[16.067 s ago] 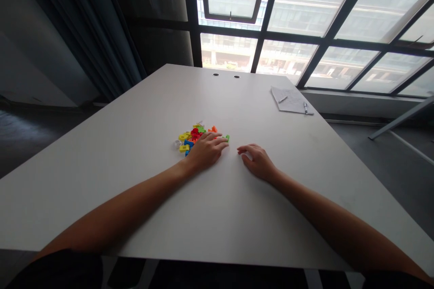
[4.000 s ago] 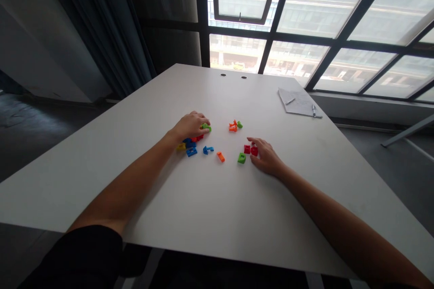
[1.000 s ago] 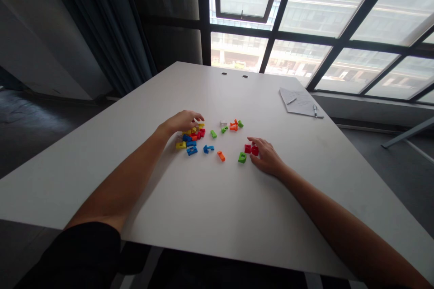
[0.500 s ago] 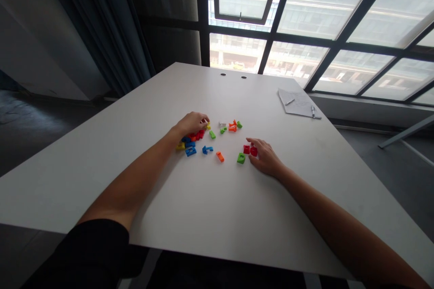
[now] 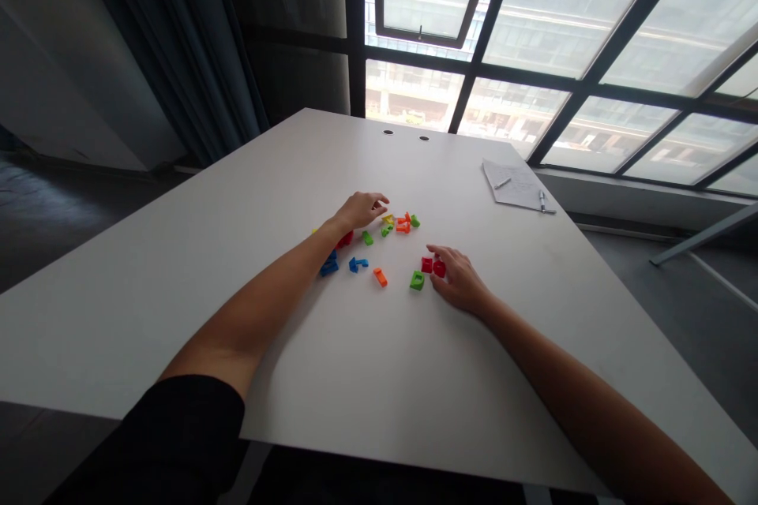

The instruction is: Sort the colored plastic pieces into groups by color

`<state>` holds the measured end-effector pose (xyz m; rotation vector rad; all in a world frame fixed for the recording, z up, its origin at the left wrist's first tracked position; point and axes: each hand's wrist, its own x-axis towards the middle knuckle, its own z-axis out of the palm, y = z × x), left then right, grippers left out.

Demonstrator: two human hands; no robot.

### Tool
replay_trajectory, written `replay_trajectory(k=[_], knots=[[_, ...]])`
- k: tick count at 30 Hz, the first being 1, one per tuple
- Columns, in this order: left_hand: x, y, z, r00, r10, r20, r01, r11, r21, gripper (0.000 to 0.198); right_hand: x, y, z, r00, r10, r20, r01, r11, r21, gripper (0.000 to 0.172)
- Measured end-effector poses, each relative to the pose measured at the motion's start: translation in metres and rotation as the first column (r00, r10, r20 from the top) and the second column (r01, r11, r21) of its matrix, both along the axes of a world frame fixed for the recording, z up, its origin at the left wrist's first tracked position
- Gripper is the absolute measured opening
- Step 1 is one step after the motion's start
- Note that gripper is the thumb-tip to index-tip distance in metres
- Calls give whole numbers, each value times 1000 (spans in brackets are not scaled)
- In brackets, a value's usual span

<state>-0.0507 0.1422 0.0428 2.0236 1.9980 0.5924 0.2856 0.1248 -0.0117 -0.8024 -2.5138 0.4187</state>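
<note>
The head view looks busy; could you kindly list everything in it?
Table: one, white, centre.
Red plastic letters: three, two by right hand.
Green plastic letters: about four, mid-table.
Orange plastic letters: about two, mid-table.
Blue plastic letters: about three, by the left forearm.
Yellow plastic letter: one, mid-table.
Paper sheet: one, white, far right.
Pens: two, grey, on the paper.
Window: one, dark-framed, far side.
Curtain: one, dark, far left.
Left hand: one, over the letters.
Right hand: one, fingers on a red letter.
Black sleeve: one, left arm.
</note>
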Motion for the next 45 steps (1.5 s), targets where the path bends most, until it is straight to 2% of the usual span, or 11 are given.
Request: replay_trajectory(k=[4,7,10,14,16,19,22,25,29,36,45], knots=[[-7,-14,14,992,-126,-3,125,983,-135,55,0,-1,0,1000,-5,5,5,1000,-8,59],[4,-18,18,962,-250,-111,223,952,-211,73,0,0,-1,1000,-18,-4,18,1000,-6,59],[24,-13,15,961,-225,-157,200,966,-161,65,0,1,-2,1000,-17,-16,18,1000,7,60],[33,-9,9,988,-128,-89,129,992,12,64,1,1,-2,1000,-9,-6,9,1000,1,62],[19,-11,12,993,-93,-77,99,992,81,53,1,0,-1,1000,-9,-2,9,1000,-1,62],[-25,-17,24,993,5,-122,5,996,84,31,1,0,-1,1000,-14,-7,14,1000,7,60],[-77,-27,40,983,101,-153,-123,982,-143,36,1,0,-1,1000,-9,-11,9,1000,10,60],[-108,-39,48,990,14,-142,-73,906,-416,47,1,0,-2,1000,-2,-13,3,1000,16,60],[-105,-49,41,991,-101,-82,43,851,-523,57,2,0,-3,1000,-15,-9,15,1000,21,60],[-75,-43,22,996,9,-90,-41,935,-353,50,1,0,-1,1000,-15,-3,15,1000,16,58],[-70,-41,8,998,54,-15,-56,971,-233,42,0,-2,1,1000,-13,2,13,1000,17,57]])
